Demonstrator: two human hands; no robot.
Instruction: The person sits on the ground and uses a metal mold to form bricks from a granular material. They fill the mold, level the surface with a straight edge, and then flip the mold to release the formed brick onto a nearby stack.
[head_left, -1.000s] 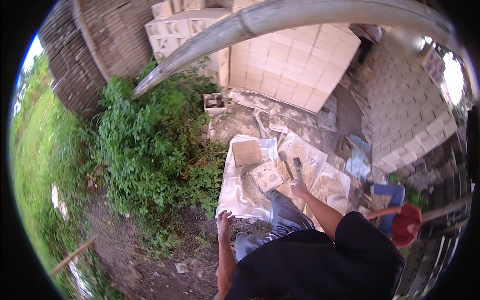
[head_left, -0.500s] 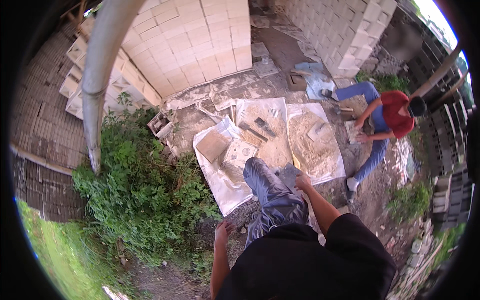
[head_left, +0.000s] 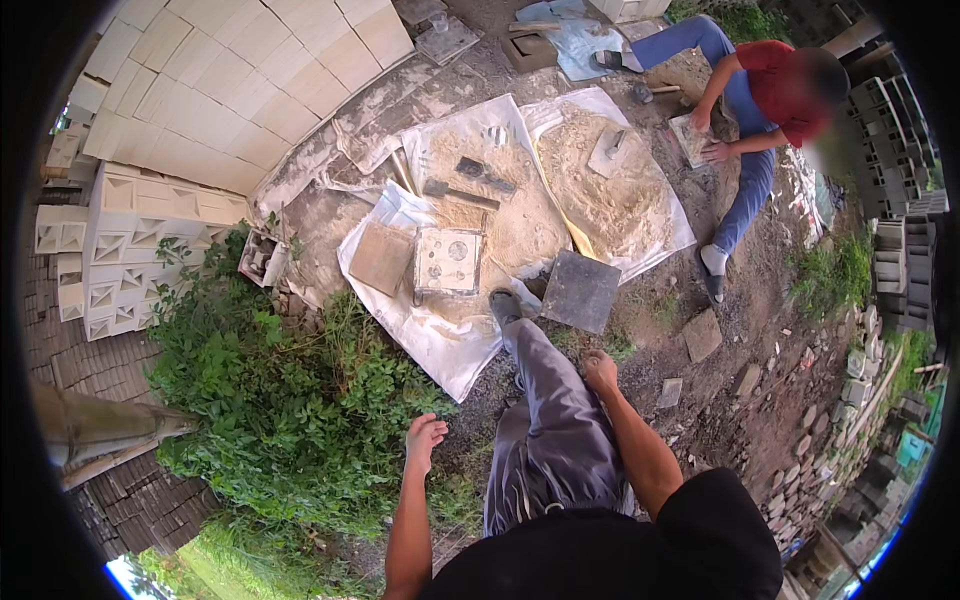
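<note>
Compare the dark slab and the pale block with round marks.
Colour: the dark slab is dark grey; the pale block is off-white.
Face: the dark slab looks plain; the pale block carries round marks.
Place: the dark slab lies right of the shoe, the pale block left of it.
Shared: both look roughly square.

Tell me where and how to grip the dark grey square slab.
Probably by its right edge, coming from the right: the slab shows no handle, the dark grey shoe sits near its left side, and the bare right hand is near its near-right corner.
</note>
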